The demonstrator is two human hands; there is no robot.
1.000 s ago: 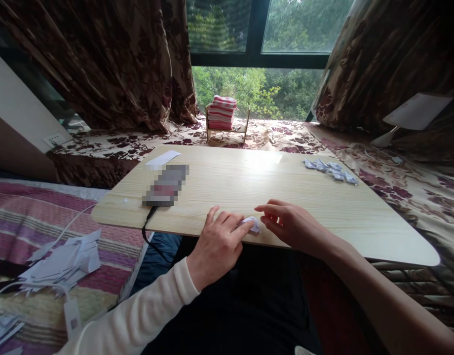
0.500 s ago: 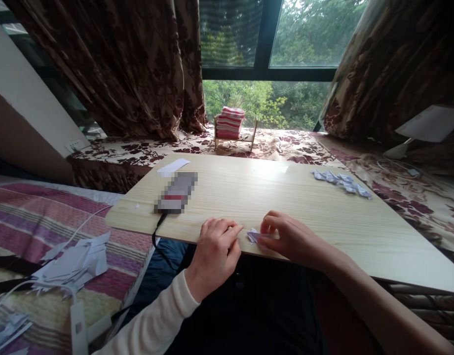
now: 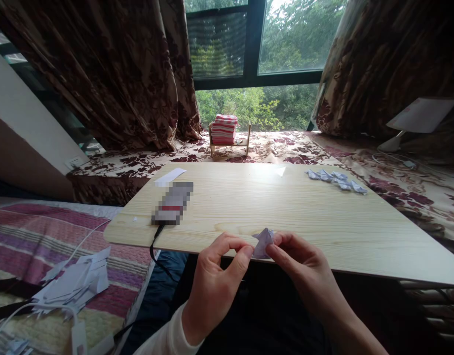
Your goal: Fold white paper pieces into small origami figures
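In the head-worn camera's view, a person held a small folded paper piece (image 3: 264, 242) between two bare hands at the near edge of a pale wooden table (image 3: 227, 204). The piece sat directly between the hands, with the left hand (image 3: 215, 281) to one side and the right hand (image 3: 306, 268) to the other; neither was nearer, since both touched it. The left thumb and forefinger were pinched almost together at its lower left edge, while the right thumb and fingertips closed on its right side, only paper between them. Its longer direction appeared to run away from the person, across the line joining the hands, with one point jutting left; the folds were too small to read further. Whether it touched the tabletop could not be told. At the table's far right lay a cluster of folded white pieces (image 3: 338, 181), well apart from the hands. At the far left, a paper strip (image 3: 170, 176) rested just beyond a pixelated device (image 3: 173, 203) with a black strap (image 3: 153, 249).
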